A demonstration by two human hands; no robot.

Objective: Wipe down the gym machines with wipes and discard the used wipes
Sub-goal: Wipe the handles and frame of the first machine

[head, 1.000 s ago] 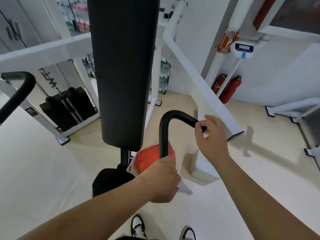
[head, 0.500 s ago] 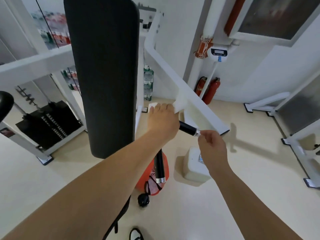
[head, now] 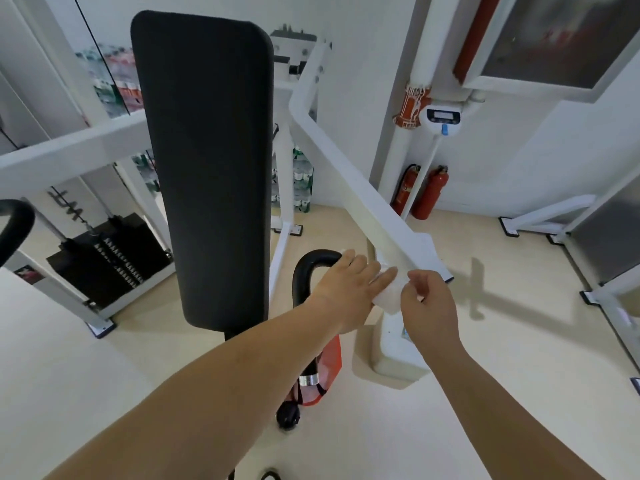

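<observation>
At far left, weight stack (head: pixel 107 258): one black stack inside a white frame, well apart from both hands.
Back pad (head: pixel 207 168): one tall black pad, upright, at 10 o'clock from the left hand.
Handle (head: pixel 311 265): one black curved bar just right of the back pad; its bend shows, and its end is hidden under the left hand.
Left hand (head: pixel 349 292): lies over the handle, fingers nearly straight, pressing on the wipe.
Orange bag (head: pixel 329 368): one, on the floor at 6 o'clock from the left hand, partly behind the forearm; contents cannot be seen.
Wipe (head: pixel 389 299): one white wipe between the two hands, at 3 o'clock from the left hand and 9 o'clock from the right hand, touching both.
White tub (head: pixel 398 355): one, on the floor at 6 o'clock from the wipe; contents hidden.
Right hand (head: pixel 429 306): fingers curled, pinching the wipe's right edge.
Fire extinguishers (head: pixel 429 192): two red ones standing by the wall, at 12 o'clock from the right hand, well apart.
</observation>
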